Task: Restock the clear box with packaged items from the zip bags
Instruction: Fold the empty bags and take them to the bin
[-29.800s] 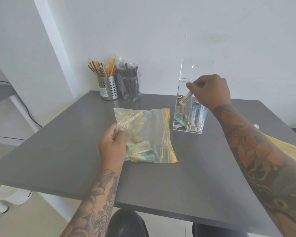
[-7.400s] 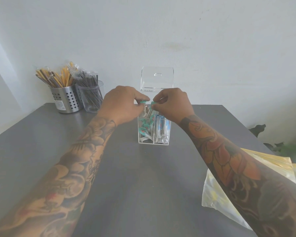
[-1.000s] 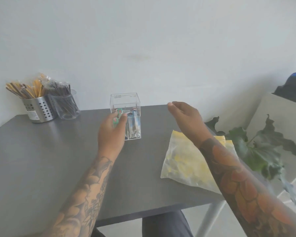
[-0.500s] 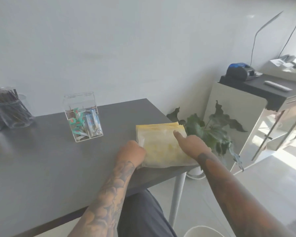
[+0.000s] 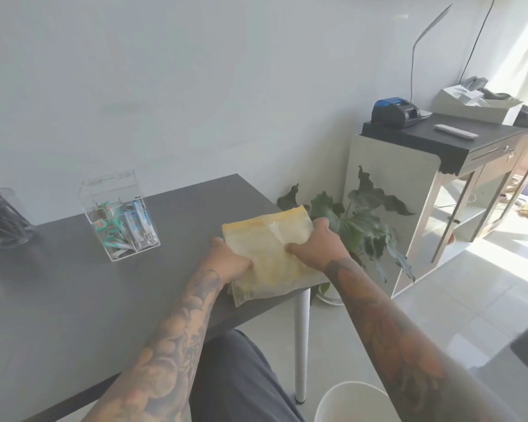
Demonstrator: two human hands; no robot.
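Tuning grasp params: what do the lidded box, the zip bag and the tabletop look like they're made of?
Clear box: rigid transparent plastic, probably acrylic; contents show through, edges crisp and glossy.
Zip bag: thin flexible plastic film, yellow-tinted with a yellow zip strip; it creases under both hands.
Table: dark grey, matte, smooth; likely laminate, but can't confirm.

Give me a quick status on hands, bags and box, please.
Both hands, left and right, grip the bags at the table corner. Box lid shut. Nothing in the way.
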